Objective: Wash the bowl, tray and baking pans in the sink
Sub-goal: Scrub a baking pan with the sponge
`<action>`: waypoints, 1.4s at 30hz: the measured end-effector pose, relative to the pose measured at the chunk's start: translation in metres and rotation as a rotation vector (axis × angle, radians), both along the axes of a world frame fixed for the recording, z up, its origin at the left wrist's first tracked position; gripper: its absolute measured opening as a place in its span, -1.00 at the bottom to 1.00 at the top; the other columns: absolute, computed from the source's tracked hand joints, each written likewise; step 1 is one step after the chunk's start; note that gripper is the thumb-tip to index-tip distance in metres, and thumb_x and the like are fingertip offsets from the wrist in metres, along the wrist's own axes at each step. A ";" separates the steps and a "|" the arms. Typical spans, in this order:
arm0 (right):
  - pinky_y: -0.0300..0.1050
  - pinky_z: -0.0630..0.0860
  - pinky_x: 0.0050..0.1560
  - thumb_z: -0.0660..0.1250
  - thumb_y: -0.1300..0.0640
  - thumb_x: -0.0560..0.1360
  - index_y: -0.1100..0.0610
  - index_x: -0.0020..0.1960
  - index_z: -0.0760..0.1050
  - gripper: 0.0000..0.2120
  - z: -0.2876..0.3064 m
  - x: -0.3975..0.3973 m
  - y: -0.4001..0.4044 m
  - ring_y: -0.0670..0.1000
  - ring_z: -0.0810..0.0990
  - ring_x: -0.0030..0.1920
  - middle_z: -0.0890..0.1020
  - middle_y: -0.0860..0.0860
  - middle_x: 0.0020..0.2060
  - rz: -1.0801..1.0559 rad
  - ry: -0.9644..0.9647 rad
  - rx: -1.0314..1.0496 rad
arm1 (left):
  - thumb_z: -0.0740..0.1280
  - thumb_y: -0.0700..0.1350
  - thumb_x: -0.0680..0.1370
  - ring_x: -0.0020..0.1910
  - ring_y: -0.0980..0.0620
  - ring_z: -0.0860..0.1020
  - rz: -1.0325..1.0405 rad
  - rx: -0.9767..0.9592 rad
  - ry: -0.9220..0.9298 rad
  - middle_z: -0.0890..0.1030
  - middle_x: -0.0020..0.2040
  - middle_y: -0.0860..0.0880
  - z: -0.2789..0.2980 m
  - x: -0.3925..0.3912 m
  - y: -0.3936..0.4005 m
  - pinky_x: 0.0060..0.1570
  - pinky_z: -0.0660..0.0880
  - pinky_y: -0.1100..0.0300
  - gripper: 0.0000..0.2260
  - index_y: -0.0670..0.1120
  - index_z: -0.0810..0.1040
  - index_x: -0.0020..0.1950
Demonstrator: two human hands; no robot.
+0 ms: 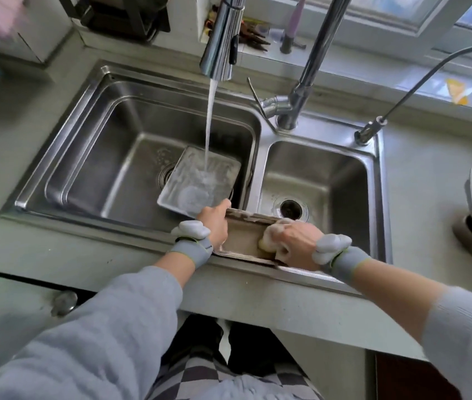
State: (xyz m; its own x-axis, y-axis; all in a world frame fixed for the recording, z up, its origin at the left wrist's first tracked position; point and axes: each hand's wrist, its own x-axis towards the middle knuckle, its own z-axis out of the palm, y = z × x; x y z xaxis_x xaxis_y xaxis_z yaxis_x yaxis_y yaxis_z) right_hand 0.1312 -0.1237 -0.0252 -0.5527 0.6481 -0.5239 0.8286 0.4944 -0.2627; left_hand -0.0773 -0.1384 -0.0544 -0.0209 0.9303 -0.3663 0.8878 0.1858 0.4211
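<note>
Baking pan (243,238) propped on the front rim of the sink (131,235), straddling the divider between the two basins – likely so the rim bears the weight and the open inside faces up for scrubbing. Left hand (214,223) closed around the pan's left end, fingers wrapped over the edge and thumb along the far rim, steadying it against the push of the scrub. Right hand (292,241) curled tight over a soapy yellow sponge (266,245), fingers pressed together, knuckles up, sponge bearing on the pan's inner floor near its right end; suds over the fingertips. Flat tray (200,180) lying tilted in the left basin right under the running stream from the faucet (220,39) – probably parked there to rinse while both hands are busy, foam streaks visible across its surface. Right basin bare apart from its drain. No bowl to be made out in view. Judged stage: soaping of one pan under way, rinse not yet begun.
</note>
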 end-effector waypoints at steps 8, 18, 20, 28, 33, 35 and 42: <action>-0.16 0.41 -0.04 0.16 0.00 0.45 -0.03 0.05 0.40 -0.81 0.005 -0.010 -0.008 0.06 0.53 0.13 0.52 -0.01 0.05 0.066 -0.032 -0.022 | 0.15 -0.35 0.52 -0.27 -0.12 0.40 -0.045 -0.008 0.003 0.43 -0.23 -0.13 0.001 0.000 0.002 -0.29 0.31 0.14 -0.76 -0.13 0.43 0.13; -0.07 0.46 0.05 0.08 -0.11 0.45 -0.03 0.01 0.41 -0.75 0.008 -0.007 -0.015 0.13 0.54 0.11 0.49 -0.01 0.02 0.048 -0.054 0.038 | 0.12 -0.44 0.47 -0.25 -0.14 0.41 -0.209 -0.088 0.112 0.43 -0.23 -0.13 0.008 0.007 0.016 -0.25 0.32 0.11 -0.66 -0.14 0.42 0.15; -0.09 0.38 0.06 0.11 -0.02 0.50 0.03 0.06 0.47 -0.76 0.008 -0.005 -0.009 0.10 0.49 0.17 0.53 0.03 0.09 0.000 -0.089 0.144 | 0.12 -0.42 0.49 -0.25 -0.13 0.40 -0.205 -0.094 0.111 0.40 -0.24 -0.11 0.011 0.011 0.015 -0.24 0.32 0.12 -0.71 -0.12 0.42 0.09; -0.13 0.26 0.00 0.14 0.10 0.55 0.01 0.11 0.48 -0.79 0.020 -0.028 0.000 0.05 0.42 0.20 0.51 0.01 0.12 0.151 -0.035 0.241 | 0.17 -0.29 0.56 -0.14 -0.05 0.39 0.128 -0.212 -0.046 0.43 -0.25 -0.06 0.008 0.011 0.006 -0.18 0.25 0.18 -0.80 -0.08 0.41 -0.23; -0.11 0.26 -0.02 0.11 0.14 0.52 0.03 0.01 0.42 -0.86 0.026 -0.025 0.014 0.05 0.41 0.19 0.47 0.00 0.08 -0.135 0.067 0.304 | 0.15 -0.19 0.61 0.15 -0.21 0.53 0.235 -0.335 0.018 0.59 0.14 -0.22 0.006 0.013 -0.018 0.07 0.43 0.09 -0.73 -0.28 0.54 0.17; -0.02 0.30 0.06 0.12 0.11 0.55 0.07 0.10 0.44 -0.82 0.017 -0.030 0.004 0.07 0.35 0.24 0.45 0.02 0.17 -0.218 0.060 0.306 | 0.14 -0.14 0.62 0.17 -0.24 0.53 0.208 -0.337 -0.001 0.58 0.16 -0.27 0.005 0.013 -0.022 0.11 0.45 0.04 -0.70 -0.31 0.53 0.17; 0.04 0.27 0.08 0.27 0.03 0.41 -0.02 0.10 0.43 -0.75 -0.005 -0.043 -0.015 0.08 0.33 0.27 0.48 -0.02 0.15 -0.125 0.042 0.285 | 0.05 0.01 0.65 0.20 -0.22 0.50 0.063 -0.315 0.079 0.56 0.19 -0.27 0.009 0.010 -0.002 0.11 0.40 0.08 -0.58 -0.28 0.53 0.17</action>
